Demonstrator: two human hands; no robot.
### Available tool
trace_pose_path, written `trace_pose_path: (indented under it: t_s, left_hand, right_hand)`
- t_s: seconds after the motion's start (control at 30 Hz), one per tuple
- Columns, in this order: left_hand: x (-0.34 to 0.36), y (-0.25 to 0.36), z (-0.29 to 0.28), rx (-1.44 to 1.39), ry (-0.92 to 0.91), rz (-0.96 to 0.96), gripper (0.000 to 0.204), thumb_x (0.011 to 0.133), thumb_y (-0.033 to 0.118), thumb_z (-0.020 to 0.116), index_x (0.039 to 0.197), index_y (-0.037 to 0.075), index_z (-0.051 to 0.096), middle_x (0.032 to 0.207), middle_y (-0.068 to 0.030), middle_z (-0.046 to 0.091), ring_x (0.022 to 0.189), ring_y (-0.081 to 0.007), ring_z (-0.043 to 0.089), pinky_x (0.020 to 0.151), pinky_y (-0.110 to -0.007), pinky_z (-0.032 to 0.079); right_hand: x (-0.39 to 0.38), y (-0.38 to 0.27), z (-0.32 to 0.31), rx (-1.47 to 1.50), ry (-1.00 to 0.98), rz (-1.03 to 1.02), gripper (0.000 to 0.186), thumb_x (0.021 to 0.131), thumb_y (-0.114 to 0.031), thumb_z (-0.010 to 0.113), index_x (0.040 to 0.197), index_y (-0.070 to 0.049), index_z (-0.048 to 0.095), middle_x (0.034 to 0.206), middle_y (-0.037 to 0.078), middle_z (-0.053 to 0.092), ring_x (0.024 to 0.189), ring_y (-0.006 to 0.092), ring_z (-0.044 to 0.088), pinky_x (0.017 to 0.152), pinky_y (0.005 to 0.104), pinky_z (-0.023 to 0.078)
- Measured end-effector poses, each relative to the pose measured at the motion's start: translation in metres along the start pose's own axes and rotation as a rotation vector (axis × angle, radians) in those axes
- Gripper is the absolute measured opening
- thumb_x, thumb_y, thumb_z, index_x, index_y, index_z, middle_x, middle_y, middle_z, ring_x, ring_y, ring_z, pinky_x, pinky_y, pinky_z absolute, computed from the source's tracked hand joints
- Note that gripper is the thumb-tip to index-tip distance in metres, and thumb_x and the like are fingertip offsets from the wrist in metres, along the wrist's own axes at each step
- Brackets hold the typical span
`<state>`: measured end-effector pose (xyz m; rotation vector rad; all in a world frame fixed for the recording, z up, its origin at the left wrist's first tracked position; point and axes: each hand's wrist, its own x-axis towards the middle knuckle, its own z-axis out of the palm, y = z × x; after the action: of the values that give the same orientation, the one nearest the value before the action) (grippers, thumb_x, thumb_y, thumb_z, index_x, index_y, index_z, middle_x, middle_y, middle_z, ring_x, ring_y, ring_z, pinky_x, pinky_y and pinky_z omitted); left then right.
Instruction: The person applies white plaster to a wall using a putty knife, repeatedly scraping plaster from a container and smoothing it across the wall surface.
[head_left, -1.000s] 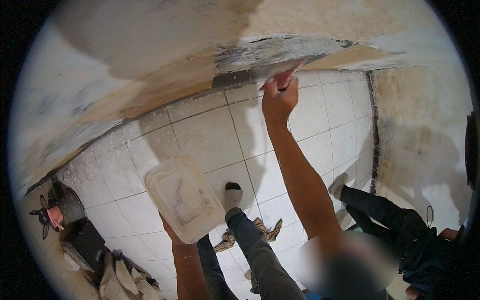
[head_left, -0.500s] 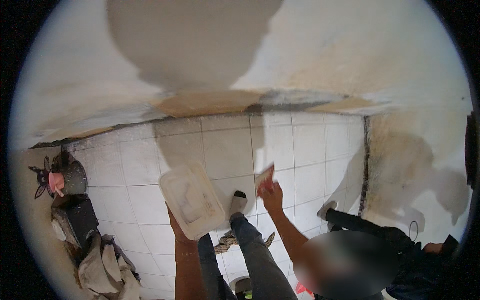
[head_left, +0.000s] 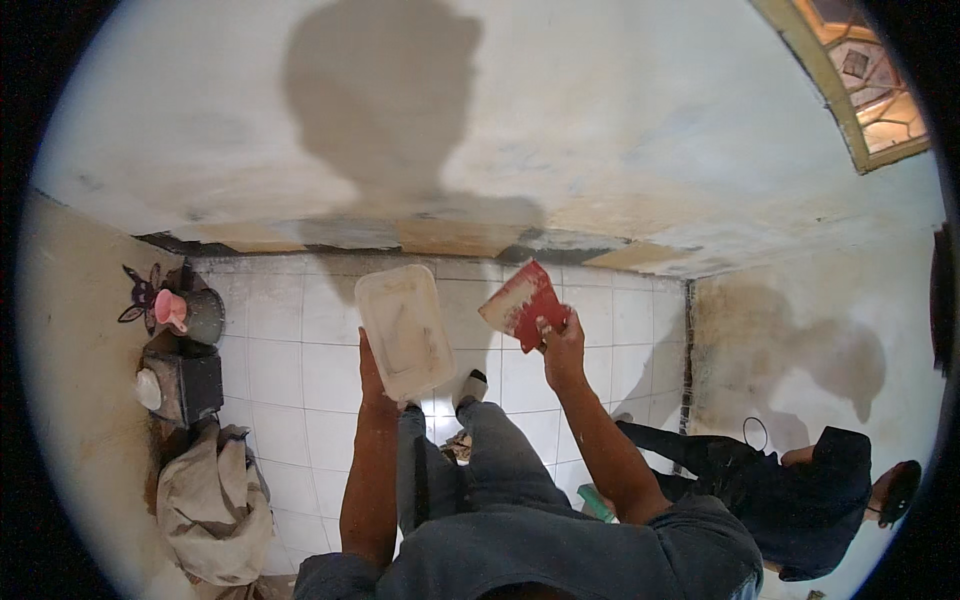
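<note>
My left hand [head_left: 371,372] grips the left side of a pale rectangular plastic tub [head_left: 437,325], whose inside shows smears of whitish paste. In my right hand [head_left: 565,350] is a flat red putty spreader [head_left: 540,304], its blade side coated with pale residue. The fingers and thumb close on the spreader's lower right part. Tub and spreader are held apart above the tiled floor, in front of the wall. The fingers under the tub are mostly hidden.
A patchy, stained wall [head_left: 590,160] rises ahead from the white floor tiles [head_left: 280,360]. At left stand a dark bucket with a pink dipper [head_left: 171,309], a dark box [head_left: 200,385] and a crumpled beige cloth [head_left: 215,510]. Another person [head_left: 800,490] is at right.
My view has shifted, showing more wall and a window corner at upper right. The spreader has come up and turned its flat face into view. Both hands keep their holds.
</note>
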<state>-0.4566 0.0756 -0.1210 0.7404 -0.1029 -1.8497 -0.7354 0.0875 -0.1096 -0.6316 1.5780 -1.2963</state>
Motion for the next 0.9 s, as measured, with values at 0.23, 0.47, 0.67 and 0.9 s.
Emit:
trace_pose_path:
  t_s: [0.23, 0.47, 0.67, 0.9]
  left_hand:
    - [-0.040, 0.028, 0.050, 0.075, -0.135, 0.158, 0.068, 0.094, 0.061, 0.033, 0.141, 0.012, 0.038, 0.130, -0.0119, 0.053, 0.114, -0.0287, 0.056, 0.090, -0.047, 0.051]
    - [-0.068, 0.063, 0.090, 0.085, -0.262, 0.252, 0.065, 0.098, 0.058, 0.027, 0.141, 0.010, 0.039, 0.133, -0.0102, 0.051, 0.118, -0.0252, 0.053, 0.096, -0.042, 0.047]
    - [-0.080, 0.078, 0.110, 0.046, -0.257, 0.238, 0.066, 0.098, 0.058, 0.028, 0.142, 0.010, 0.036, 0.131, -0.0115, 0.052, 0.117, -0.0272, 0.053, 0.097, -0.043, 0.047]
    - [-0.085, 0.086, 0.113, 0.360, -0.429, 0.458, 0.068, 0.097, 0.058, 0.032, 0.146, 0.010, 0.029, 0.142, -0.0118, 0.042, 0.129, -0.0274, 0.043, 0.105, -0.046, 0.040]
  right_hand:
    - [-0.043, -0.112, 0.062, 0.238, -0.389, -0.133, 0.019, 0.094, -0.015, 0.057, 0.110, -0.007, 0.055, 0.093, 0.002, 0.061, 0.072, 0.0104, 0.057, 0.056, 0.0254, 0.046]
    - [-0.092, -0.171, 0.122, -0.198, -0.392, -0.488, 0.017, 0.095, -0.016, 0.055, 0.102, 0.000, 0.056, 0.078, -0.002, 0.055, 0.071, 0.0060, 0.044, 0.064, 0.0241, 0.041]
    - [-0.099, -0.192, 0.130, -0.545, -0.288, -0.607, 0.017, 0.092, -0.015, 0.057, 0.095, 0.002, 0.055, 0.072, 0.009, 0.058, 0.067, 0.0126, 0.049, 0.063, 0.0302, 0.044]
    - [-0.112, -0.199, 0.143, -0.544, -0.282, -0.660, 0.017, 0.090, -0.015, 0.057, 0.091, 0.002, 0.055, 0.070, 0.015, 0.057, 0.064, 0.0179, 0.051, 0.062, 0.0340, 0.044]
